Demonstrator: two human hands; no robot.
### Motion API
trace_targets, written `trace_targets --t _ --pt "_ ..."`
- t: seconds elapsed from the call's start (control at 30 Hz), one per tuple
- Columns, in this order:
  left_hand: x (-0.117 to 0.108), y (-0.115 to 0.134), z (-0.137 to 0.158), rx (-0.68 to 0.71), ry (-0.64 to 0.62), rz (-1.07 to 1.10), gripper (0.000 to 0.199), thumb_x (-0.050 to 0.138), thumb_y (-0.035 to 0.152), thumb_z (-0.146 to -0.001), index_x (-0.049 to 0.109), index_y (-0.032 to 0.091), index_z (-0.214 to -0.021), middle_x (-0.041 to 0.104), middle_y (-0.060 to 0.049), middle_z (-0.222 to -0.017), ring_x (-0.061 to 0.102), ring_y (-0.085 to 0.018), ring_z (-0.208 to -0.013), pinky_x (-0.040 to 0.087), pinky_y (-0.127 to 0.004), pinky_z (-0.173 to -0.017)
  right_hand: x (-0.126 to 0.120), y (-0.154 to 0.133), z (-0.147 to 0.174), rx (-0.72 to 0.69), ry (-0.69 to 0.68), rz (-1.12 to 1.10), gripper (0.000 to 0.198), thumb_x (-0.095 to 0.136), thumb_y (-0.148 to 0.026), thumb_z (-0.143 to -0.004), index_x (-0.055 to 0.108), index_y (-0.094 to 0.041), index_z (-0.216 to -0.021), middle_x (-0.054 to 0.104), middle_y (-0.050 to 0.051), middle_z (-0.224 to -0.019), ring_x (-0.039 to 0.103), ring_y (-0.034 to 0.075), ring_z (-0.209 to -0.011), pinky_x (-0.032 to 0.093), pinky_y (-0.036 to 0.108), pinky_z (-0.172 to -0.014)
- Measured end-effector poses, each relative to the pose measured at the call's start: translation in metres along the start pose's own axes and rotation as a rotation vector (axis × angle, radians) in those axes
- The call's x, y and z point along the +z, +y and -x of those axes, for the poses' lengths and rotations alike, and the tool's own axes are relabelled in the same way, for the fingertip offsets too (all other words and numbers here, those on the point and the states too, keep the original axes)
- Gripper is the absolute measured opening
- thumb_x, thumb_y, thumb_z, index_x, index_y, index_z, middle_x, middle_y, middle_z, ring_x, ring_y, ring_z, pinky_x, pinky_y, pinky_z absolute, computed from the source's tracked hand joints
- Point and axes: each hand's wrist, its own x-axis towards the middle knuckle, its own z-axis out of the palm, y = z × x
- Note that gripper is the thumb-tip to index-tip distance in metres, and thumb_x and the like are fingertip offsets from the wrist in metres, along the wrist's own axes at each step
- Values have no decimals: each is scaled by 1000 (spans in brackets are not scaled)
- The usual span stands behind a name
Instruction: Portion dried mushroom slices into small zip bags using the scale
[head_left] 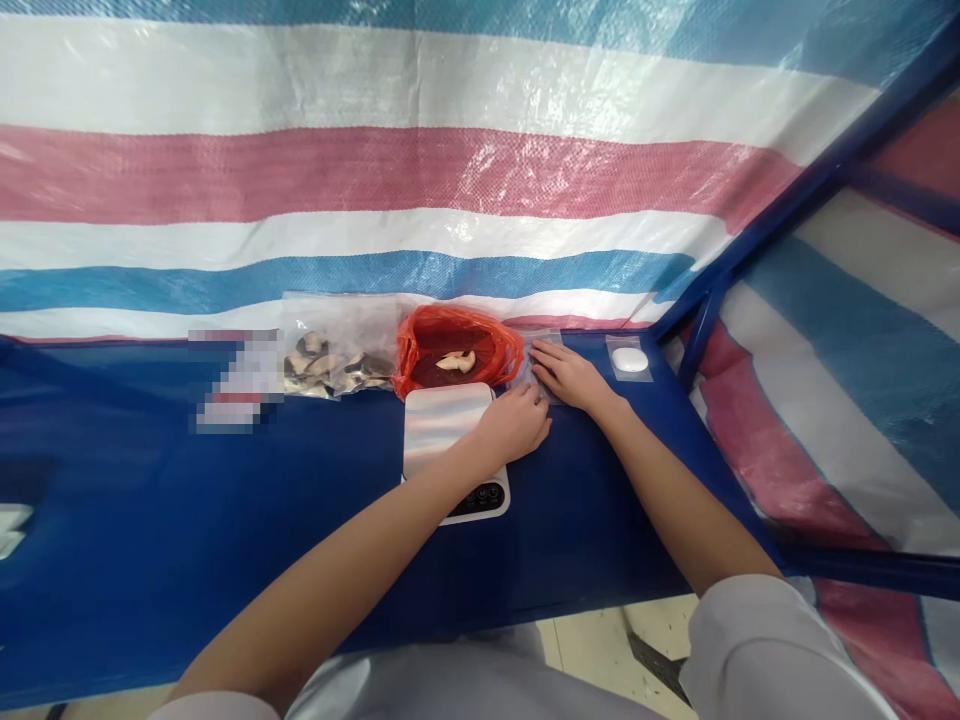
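A clear plastic bag [546, 392] lies flat at the right of an open red plastic bag [407, 352]. My right hand [568, 374] rests on the clear bag with its fingers stretched out. Reaching across the right side of a white kitchen scale [442, 425], my left hand [516, 427] has its fingers curled at the clear bag's near edge; the fingertips are partly hidden. Pale dried slices [456, 362] sit inside the red bag. My left forearm covers part of the scale and its control panel [489, 497].
Clear bags of dark and pale dried pieces [322, 365] stand left of the red bag. A small bag with a white round object [630, 360] lies at the right on the blue table [300, 520]. Striped sheeting [375, 170] hangs behind, with a blue frame bar [780, 215] at the right.
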Motion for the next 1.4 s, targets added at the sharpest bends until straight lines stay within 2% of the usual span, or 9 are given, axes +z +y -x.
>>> trace_targets --t 0.13,0.3,0.5,0.67,0.73,0.87,0.97,1.13,1.4 --pt "-5 0 2 -12 16 7 33 45 29 -100 69 7 -108 69 -17 -109 64 -30 -109 51 -39 -95 -9 -1 2 44 -3 -11 39 46 -30 -100 66 -21 -132 61 9 -142 54 25 -136 42 44 -118" --pt "-18 0 14 -30 122 72 29 47 28 -100 69 11 -107 69 -15 -109 64 -29 -111 50 -40 -97 -26 -9 12 99 73 -47 40 48 -31 -98 66 -19 -132 62 10 -141 53 26 -137 44 44 -116" --pt "-34 -13 40 -54 247 113 29 48 27 -99 70 12 -109 71 -15 -110 65 -28 -109 48 -43 -101 -35 -41 33 119 64 -54 34 51 -29 -97 72 -23 -123 65 7 -138 55 27 -135 44 44 -116" --pt "-41 -36 75 -177 347 109 31 46 31 -99 73 18 -108 72 -12 -119 63 -28 -117 47 -42 -104 -25 -78 47 139 63 -57 33 52 -29 -97 72 -23 -122 65 7 -138 56 26 -134 46 42 -114" --pt "-42 -48 93 -210 372 114 34 46 31 -99 72 17 -115 69 -12 -128 60 -29 -124 40 -46 -112 -17 -89 49 143 60 -56 33 52 -29 -97 71 -23 -123 64 7 -139 54 26 -136 46 43 -114" --pt "-41 -72 132 -330 417 105 38 44 35 -98 70 17 -120 70 -12 -128 59 -29 -126 35 -49 -116 0 -103 51 161 59 -12 32 53 -30 -97 71 -25 -122 63 6 -140 52 27 -138 46 47 -113" --pt "-39 -87 158 -409 451 104 41 43 38 -98 68 17 -123 69 -11 -130 58 -28 -128 36 -46 -116 10 -108 50 167 75 45 32 53 -31 -97 71 -23 -122 62 8 -141 51 30 -138 44 50 -114" --pt "-28 -98 183 -480 423 89 44 43 41 -98 69 17 -124 68 -12 -131 58 -30 -128 41 -46 -113 13 -111 50 178 67 75 35 50 -34 -98 69 -23 -126 57 9 -146 49 33 -139 43 54 -114" --pt "-13 -93 197 -459 224 -6 50 41 43 -99 62 18 -137 51 -14 -151 44 -34 -143 29 -54 -120 17 -113 53 196 25 76 41 44 -36 -101 63 -22 -135 54 10 -150 45 32 -143 35 54 -119"
